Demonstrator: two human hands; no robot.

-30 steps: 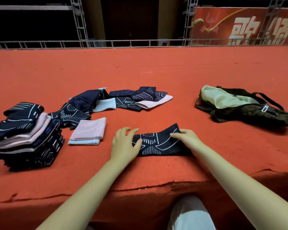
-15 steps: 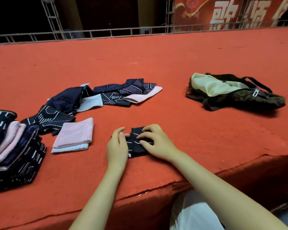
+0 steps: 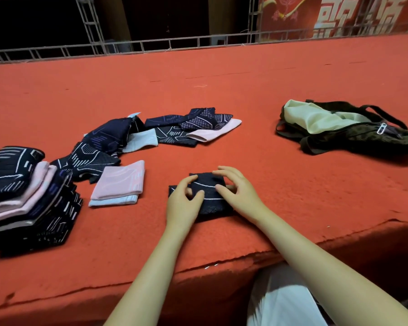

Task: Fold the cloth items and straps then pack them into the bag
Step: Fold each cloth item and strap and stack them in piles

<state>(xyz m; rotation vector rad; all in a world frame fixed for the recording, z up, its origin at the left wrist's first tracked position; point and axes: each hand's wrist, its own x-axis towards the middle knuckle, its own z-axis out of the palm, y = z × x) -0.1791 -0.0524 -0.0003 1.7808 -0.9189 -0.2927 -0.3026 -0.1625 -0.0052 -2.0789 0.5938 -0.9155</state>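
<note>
Cloth strip (image 3: 209,194), long a second ago, now lies doubled near the carpeted table's (image 3: 245,95) front edge, left hand (image 3: 183,203) and right hand (image 3: 238,191) with curled fingers pressing it, so it seems ready for the folded stack (image 3: 26,196).

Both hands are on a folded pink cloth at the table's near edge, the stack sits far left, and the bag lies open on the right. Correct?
Not quite. The cloth under the left hand and right hand is dark navy with white lines, not pink, as the head view shows. The stack and open bag are as stated.

large white characters, cropped and unreadable, on red banner (image 3: 339,17).
</note>
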